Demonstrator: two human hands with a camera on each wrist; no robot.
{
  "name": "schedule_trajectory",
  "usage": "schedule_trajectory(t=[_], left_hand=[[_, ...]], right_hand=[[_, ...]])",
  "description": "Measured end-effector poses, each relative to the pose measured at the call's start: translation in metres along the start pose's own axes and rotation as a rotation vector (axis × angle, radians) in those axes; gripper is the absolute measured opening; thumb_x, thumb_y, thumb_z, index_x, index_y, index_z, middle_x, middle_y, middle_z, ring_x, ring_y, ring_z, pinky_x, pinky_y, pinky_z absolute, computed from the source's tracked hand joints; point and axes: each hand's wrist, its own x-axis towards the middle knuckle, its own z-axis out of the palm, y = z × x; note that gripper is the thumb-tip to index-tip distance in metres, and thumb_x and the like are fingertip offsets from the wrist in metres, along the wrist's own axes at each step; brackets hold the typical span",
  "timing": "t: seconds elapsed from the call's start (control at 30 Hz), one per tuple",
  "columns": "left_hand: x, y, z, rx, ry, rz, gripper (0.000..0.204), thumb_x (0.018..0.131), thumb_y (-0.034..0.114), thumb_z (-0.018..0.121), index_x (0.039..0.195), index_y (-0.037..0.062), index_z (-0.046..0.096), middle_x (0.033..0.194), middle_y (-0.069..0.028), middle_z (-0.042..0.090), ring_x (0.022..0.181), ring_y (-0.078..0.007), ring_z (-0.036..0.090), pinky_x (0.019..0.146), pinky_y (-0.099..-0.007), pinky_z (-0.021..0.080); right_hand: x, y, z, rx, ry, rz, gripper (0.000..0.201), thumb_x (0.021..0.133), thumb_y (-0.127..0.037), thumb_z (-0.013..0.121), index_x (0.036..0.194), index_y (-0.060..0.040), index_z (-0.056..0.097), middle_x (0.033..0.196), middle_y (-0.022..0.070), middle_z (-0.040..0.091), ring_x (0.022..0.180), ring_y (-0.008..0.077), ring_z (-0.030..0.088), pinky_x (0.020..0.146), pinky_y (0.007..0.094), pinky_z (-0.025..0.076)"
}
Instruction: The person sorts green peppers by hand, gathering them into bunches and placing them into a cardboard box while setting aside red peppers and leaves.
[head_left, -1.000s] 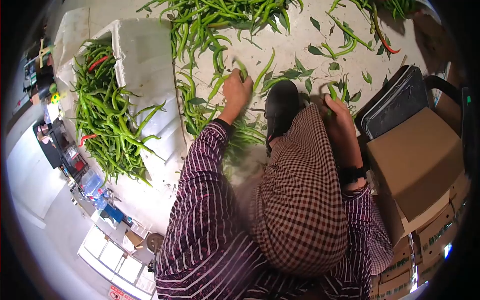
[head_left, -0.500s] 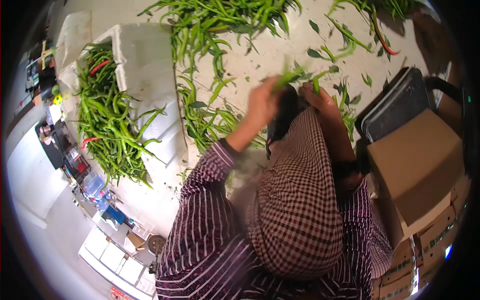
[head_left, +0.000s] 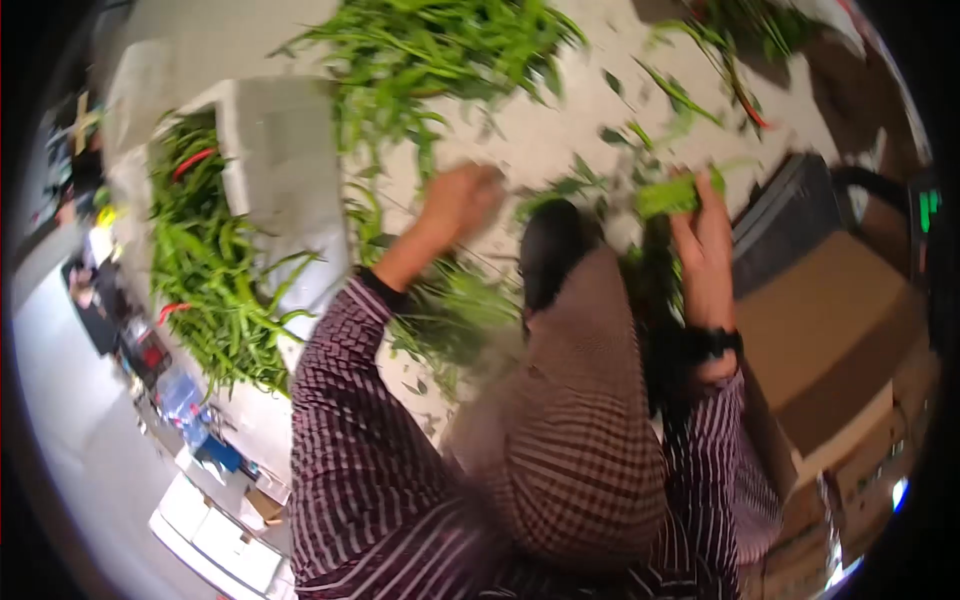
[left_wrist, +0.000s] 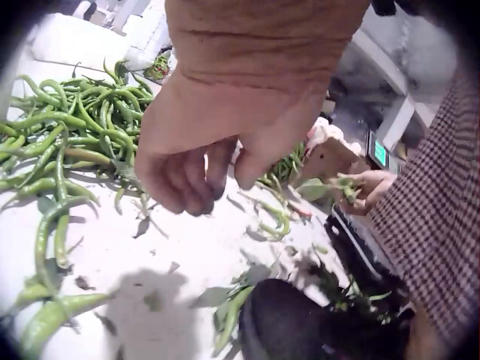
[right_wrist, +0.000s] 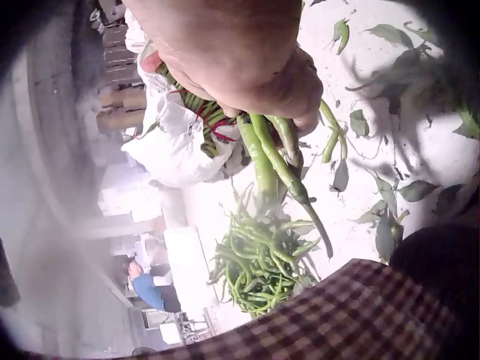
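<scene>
On the pale floor (head_left: 560,130) strewn with leaves, a person crouches among long green chili peppers, both arms reaching forward. Their right hand (head_left: 700,225) is clamped round a small bunch of peppers (head_left: 678,192), held up above the floor just beside a dark flat case (head_left: 790,215); the right wrist view shows the fingers (right_wrist: 289,94) curled tight over the stems, the pods (right_wrist: 281,169) hanging down below the fist. The left hand (head_left: 462,198) hovers over scattered peppers with nothing in it — the left wrist view shows its fingers (left_wrist: 187,180) loosely bent and a little apart, just above the floor near a heap of pods (left_wrist: 71,127). To do this well, I judge the left hand should take single pods by the stem end rather than the middle and lay them the same way round into the right hand's bunch, so the bundle stays even and none slip out. The head view is blurred, yet it alone shows the white foam box (head_left: 270,150) heaped with peppers at the left and the cardboard boxes (head_left: 820,330) at the right. Only the right wrist view shows a white sack (right_wrist: 169,142) of peppers and another pile (right_wrist: 262,262) by the knee.
</scene>
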Motion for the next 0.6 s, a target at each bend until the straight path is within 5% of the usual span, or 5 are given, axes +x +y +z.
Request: schedule_trajectory(t=[0.1,0.23,0.33,0.47,0.6], left_hand=[[0.026,0.068,-0.02,-0.577,-0.067,-0.127,0.033,0.092,0.023,0.055,0.113,-0.0021,0.059,0.1,-0.0126,0.067,0.095,-0.0166,0.063,0.085,-0.0277,0.047],[0.031,0.108,0.012,-0.842,-0.109,-0.089,0.029,0.087,0.013,0.062,0.112,-0.0011,0.06,0.098,-0.0122,0.067,0.092,-0.0159,0.063,0.083,-0.0287,0.049],[0.035,0.124,0.018,-0.577,-0.23,0.038,0.021,0.093,0.008,0.053,0.111,-0.0011,0.06,0.096,-0.0055,0.064,0.088,-0.0108,0.058,0.081,-0.0263,0.048],[0.038,0.12,0.036,-0.744,-0.305,-0.095,0.017,0.091,0.01,0.056,0.104,-0.0009,0.062,0.09,-0.0027,0.064,0.085,-0.0086,0.057,0.078,-0.0247,0.047],[0.031,0.108,0.033,-0.679,-0.169,-0.051,0.018,0.085,0.014,0.061,0.098,0.0016,0.063,0.074,-0.0061,0.059,0.069,-0.013,0.053,0.064,-0.0289,0.044]], right_hand=[[-0.001,0.002,0.009,-0.142,-0.103,0.02,0.028,0.095,-0.023,0.055,0.114,-0.0028,0.049,0.106,0.011,0.061,0.095,0.0203,0.061,0.076,0.0306,0.052],[-0.017,0.008,0.027,-0.004,-0.15,-0.034,0.021,0.093,-0.014,0.057,0.11,-0.0012,0.052,0.099,0.0142,0.063,0.093,0.0253,0.063,0.08,0.0362,0.054],[-0.024,0.008,0.03,0.014,-0.16,-0.012,0.024,0.093,-0.015,0.058,0.111,0.0007,0.053,0.102,0.0145,0.063,0.097,0.0265,0.063,0.082,0.0363,0.054],[-0.025,0.001,0.015,0.037,-0.218,0.022,0.028,0.093,-0.015,0.058,0.114,0.003,0.051,0.107,0.017,0.061,0.1,0.0262,0.061,0.083,0.0357,0.053],[-0.021,-0.002,-0.014,0.018,-0.155,0.075,0.03,0.091,-0.017,0.062,0.114,0.0005,0.052,0.106,0.0164,0.061,0.093,0.0218,0.062,0.079,0.0329,0.052]])
